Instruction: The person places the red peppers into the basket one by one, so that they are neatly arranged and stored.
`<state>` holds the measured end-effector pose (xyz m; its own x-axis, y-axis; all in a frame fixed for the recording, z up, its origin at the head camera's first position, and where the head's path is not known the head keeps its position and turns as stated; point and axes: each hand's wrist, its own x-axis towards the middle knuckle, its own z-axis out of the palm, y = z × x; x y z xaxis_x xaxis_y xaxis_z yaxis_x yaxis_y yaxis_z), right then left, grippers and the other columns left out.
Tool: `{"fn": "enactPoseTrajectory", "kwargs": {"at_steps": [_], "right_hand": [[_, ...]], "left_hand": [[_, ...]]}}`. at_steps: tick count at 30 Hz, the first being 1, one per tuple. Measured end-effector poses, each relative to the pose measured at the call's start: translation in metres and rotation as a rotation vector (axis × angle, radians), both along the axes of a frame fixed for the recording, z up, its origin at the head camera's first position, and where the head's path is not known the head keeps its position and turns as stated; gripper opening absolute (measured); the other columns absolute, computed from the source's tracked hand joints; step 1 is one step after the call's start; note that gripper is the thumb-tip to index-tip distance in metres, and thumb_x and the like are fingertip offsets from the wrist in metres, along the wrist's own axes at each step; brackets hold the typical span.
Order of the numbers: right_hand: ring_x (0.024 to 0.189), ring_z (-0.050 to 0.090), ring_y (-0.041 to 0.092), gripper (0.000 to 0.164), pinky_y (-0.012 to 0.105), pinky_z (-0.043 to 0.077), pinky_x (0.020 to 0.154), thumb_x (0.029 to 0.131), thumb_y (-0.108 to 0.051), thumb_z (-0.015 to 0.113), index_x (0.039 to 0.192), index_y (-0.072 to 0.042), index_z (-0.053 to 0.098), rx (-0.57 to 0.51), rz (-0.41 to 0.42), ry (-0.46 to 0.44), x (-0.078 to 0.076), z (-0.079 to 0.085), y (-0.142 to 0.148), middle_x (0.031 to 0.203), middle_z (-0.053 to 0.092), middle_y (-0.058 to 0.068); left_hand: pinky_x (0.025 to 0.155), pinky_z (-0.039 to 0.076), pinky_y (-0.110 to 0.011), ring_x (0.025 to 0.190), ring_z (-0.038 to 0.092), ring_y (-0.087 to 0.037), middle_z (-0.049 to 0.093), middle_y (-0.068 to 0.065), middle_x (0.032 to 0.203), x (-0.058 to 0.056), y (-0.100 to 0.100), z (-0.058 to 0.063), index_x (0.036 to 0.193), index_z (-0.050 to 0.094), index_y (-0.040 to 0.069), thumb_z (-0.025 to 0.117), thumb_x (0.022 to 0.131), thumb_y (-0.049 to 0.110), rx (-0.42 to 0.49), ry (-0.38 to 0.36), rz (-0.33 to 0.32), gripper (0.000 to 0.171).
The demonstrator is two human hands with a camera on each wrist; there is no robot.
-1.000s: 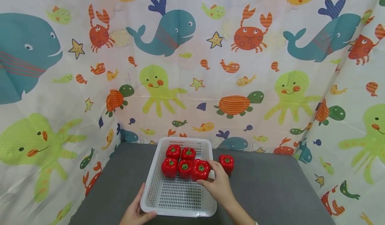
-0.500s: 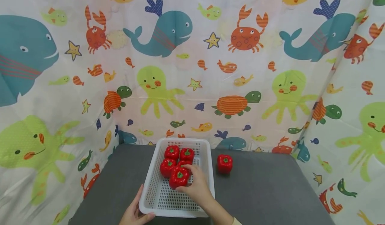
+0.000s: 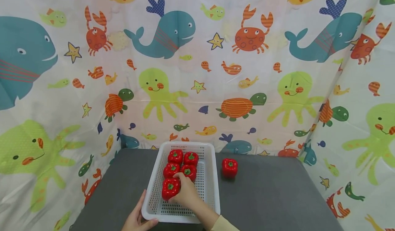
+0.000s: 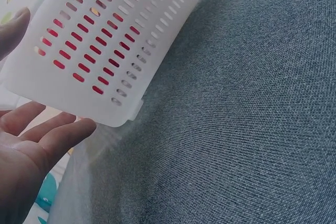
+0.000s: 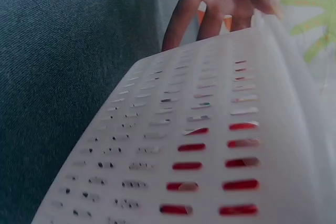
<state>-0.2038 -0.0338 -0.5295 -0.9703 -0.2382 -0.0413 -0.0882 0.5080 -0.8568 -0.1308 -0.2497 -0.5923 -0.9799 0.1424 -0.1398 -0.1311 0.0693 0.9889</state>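
Observation:
A white perforated plastic basket (image 3: 213, 189) stands on the dark grey table in the head view. In its back part sit several red bell peppers (image 3: 190, 158) with green stems. My right hand (image 3: 186, 194) reaches in over the front rim and grips another bell pepper (image 3: 170, 189), low in the basket in front of the left row. My left hand (image 3: 138, 214) holds the near left corner, thumb at the front rim and fingers along the side. In the left wrist view, the left fingers (image 4: 60, 135) touch the basket, and red shows through its slots.
One more red bell pepper (image 3: 229, 168) stands on the table (image 3: 265, 196) just right of the basket. A curtain (image 3: 197, 87) printed with sea animals hangs behind the table and along both sides.
My right hand has carried the gripped bell pepper from the basket's right side leftward and toward the front, in front of the left row. My left hand stays at the basket's corner.

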Motion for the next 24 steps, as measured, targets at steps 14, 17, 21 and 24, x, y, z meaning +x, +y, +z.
{"fn": "enactPoseTrajectory", "kwargs": {"at_steps": [14,17,21,24], "right_hand": [[0.116,0.056,0.032,0.078,0.061,0.059,0.088,0.062,-0.012,0.096,0.125,-0.020,0.051,0.024,-0.010,-0.037,-0.008,-0.018,-0.013,0.122,0.057,0.009],[0.116,0.056,0.033,0.078,0.062,0.057,0.090,0.062,-0.011,0.096,0.125,-0.019,0.050,0.019,-0.004,-0.040,-0.009,-0.021,-0.015,0.122,0.057,0.010],[0.119,0.056,0.035,0.083,0.064,0.056,0.092,0.062,-0.010,0.096,0.129,-0.018,0.048,0.023,-0.006,-0.042,-0.010,-0.023,-0.016,0.124,0.057,0.012],[0.121,0.056,0.036,0.086,0.064,0.055,0.093,0.062,-0.011,0.096,0.132,-0.017,0.046,0.031,-0.011,-0.040,-0.009,-0.022,-0.016,0.126,0.056,0.012]], "left_hand": [[0.095,0.058,-0.048,0.133,0.050,-0.049,0.021,-0.030,0.162,0.001,0.002,0.002,0.163,-0.006,0.018,0.079,0.089,0.020,-0.005,-0.024,0.021,0.113],[0.095,0.058,-0.048,0.134,0.049,-0.049,0.021,-0.029,0.163,0.001,0.003,0.002,0.163,-0.004,0.019,0.080,0.088,0.020,-0.011,-0.022,0.030,0.113],[0.095,0.058,-0.048,0.135,0.048,-0.050,0.020,-0.029,0.163,0.000,0.003,0.002,0.164,-0.003,0.019,0.081,0.087,0.020,-0.012,-0.017,0.035,0.114],[0.095,0.058,-0.048,0.135,0.047,-0.050,0.020,-0.029,0.163,0.000,0.004,0.002,0.164,-0.003,0.018,0.080,0.088,0.020,-0.015,-0.017,0.034,0.113]]}}
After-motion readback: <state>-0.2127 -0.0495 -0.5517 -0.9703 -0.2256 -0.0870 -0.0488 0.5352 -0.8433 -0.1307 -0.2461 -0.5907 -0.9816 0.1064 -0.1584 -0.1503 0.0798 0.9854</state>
